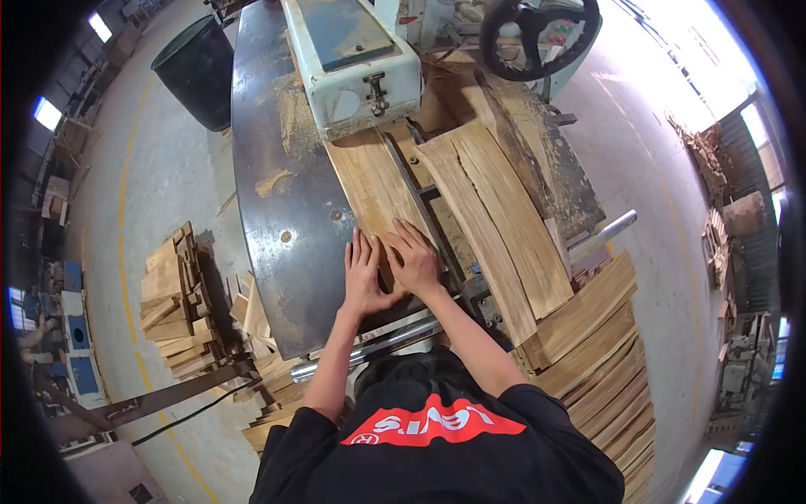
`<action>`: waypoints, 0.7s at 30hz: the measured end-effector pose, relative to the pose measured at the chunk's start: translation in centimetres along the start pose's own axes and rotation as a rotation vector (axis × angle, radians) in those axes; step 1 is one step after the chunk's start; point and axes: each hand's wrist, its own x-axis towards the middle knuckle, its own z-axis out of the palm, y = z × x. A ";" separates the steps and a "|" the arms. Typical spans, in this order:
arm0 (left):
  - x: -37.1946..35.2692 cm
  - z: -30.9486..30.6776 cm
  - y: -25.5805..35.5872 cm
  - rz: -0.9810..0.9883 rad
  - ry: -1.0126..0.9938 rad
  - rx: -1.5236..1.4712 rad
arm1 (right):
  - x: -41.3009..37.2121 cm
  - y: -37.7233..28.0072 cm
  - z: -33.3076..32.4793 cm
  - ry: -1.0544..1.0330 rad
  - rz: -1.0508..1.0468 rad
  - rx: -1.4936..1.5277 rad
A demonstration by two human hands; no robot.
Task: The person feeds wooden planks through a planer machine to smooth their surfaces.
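A wooden board [368,178] lies on the dark metal table of a woodworking machine, its far end running under the pale machine housing [369,105]. My left hand [363,275] rests flat at the near end of this board, fingers stretched forward and thumb out to the side. Close beside it, my right hand [413,260] is laid on the board's right side with its fingers extended. Neither hand is wrapped around anything. To the right of a metal guide rail [407,172] lie two more long boards [495,218], side by side with a dark gap between them.
A large handwheel [537,34] stands at the far right of the machine. Stacked planks [600,361] are at my right, and wood offcuts [168,294] lie on the floor at left. A dark bin [197,71] stands beyond the table's left edge. Sawdust [273,182] is scattered on the metal surface.
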 end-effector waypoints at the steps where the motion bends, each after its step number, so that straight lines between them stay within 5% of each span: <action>1: 0.6 -0.1 -0.5 -0.005 0.008 -0.007 | 0.8 0.3 0.5 0.005 -0.009 -0.004; 9: 4.9 0.1 -5.3 -0.013 0.142 0.042 | 7.6 1.4 3.5 0.024 -0.064 -0.026; 16: 0.8 1.1 -1.9 -0.125 0.275 0.060 | 11.5 3.1 5.2 0.042 -0.091 -0.028; 20: -3.8 1.3 -0.1 -0.170 0.281 0.085 | 15.0 3.5 0.6 -0.490 0.031 0.128; 21: -4.3 1.3 0.2 -0.180 0.278 0.079 | 14.0 2.9 -1.7 -0.282 -0.014 0.082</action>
